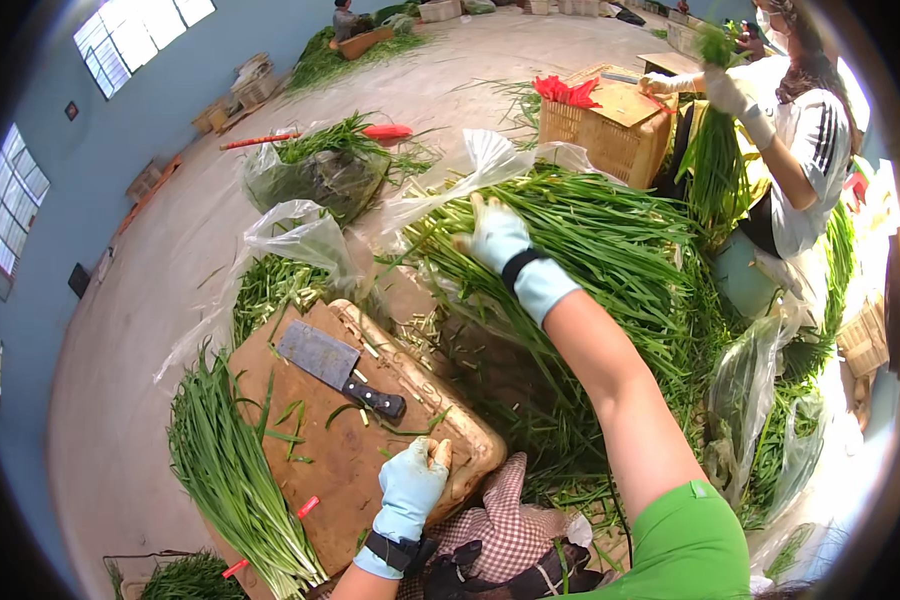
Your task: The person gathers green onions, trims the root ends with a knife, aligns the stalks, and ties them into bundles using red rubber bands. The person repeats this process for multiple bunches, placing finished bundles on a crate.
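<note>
My right hand (499,234), in a pale blue glove with a black wrist strap, reaches over a large heap of long green leaf stalks (600,232), probably garlic chives. Its fingers are apart, at the pale cut ends. My left hand (414,480), gloved alike, rests at the near edge of a brown cutting board (292,487). Its fingers are curled together, with nothing visible in them. On the board lies a cleaver (321,354) with a black handle, among leaf scraps. A loose bundle of stalks (232,465) lies along the board's left side, near two red strips (309,507).
A plastic basket (585,139) with red strips on top stands ahead. At right, a co-worker (810,157) in white gloves holds a bundle upright. Bagged greens (322,176) sit on the floor. Clear plastic (300,232) drapes over trimmings. Checked cloth (495,517) covers my lap.
</note>
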`<state>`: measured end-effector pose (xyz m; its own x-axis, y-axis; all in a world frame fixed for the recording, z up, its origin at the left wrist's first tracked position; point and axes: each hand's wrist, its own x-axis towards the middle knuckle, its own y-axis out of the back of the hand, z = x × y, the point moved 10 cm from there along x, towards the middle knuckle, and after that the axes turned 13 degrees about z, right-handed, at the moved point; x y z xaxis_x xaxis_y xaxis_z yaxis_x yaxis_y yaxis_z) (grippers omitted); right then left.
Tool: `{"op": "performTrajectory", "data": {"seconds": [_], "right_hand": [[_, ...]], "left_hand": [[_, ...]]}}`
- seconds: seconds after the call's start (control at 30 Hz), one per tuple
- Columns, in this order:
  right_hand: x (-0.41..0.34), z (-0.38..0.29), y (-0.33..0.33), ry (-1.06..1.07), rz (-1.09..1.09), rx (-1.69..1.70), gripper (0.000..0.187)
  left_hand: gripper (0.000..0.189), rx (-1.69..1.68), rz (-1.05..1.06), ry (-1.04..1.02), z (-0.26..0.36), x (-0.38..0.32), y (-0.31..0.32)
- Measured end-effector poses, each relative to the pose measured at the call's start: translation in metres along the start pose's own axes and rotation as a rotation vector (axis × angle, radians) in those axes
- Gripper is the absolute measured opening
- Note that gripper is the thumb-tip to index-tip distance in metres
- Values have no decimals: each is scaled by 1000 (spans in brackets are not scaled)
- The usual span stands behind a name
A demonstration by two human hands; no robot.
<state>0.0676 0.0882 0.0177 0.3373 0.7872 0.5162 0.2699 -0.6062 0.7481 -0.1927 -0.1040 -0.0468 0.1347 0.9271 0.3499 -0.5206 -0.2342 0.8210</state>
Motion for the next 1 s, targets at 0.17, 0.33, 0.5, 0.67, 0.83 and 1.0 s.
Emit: {"op": "performTrajectory", "data": {"seconds": [0.17, 0.33, 0.5, 0.67, 0.83, 1.0], "right_hand": [[-51, 36, -28, -128, -261, -274, 109], [-40, 65, -35, -87, -95, -258, 104], [-64, 67, -86, -166, -467, -367, 111], [-66, 61, -73, -215, -325, -186, 67], [-52, 76, -32, -192, -287, 383, 62], [-66, 85, -16, -307, -459, 737, 63]], "left_hand": [[17, -24, 14, 12, -2, -2, 0], [17, -43, 39, -11, 0, -2, 0], [16, -13, 55, -65, 5, -2, 3], [15, -373, -105, 239, -2, 18, -1], [25, -666, 64, -125, 69, 124, 15], [36, -662, -237, -438, 137, 218, -51]]}}
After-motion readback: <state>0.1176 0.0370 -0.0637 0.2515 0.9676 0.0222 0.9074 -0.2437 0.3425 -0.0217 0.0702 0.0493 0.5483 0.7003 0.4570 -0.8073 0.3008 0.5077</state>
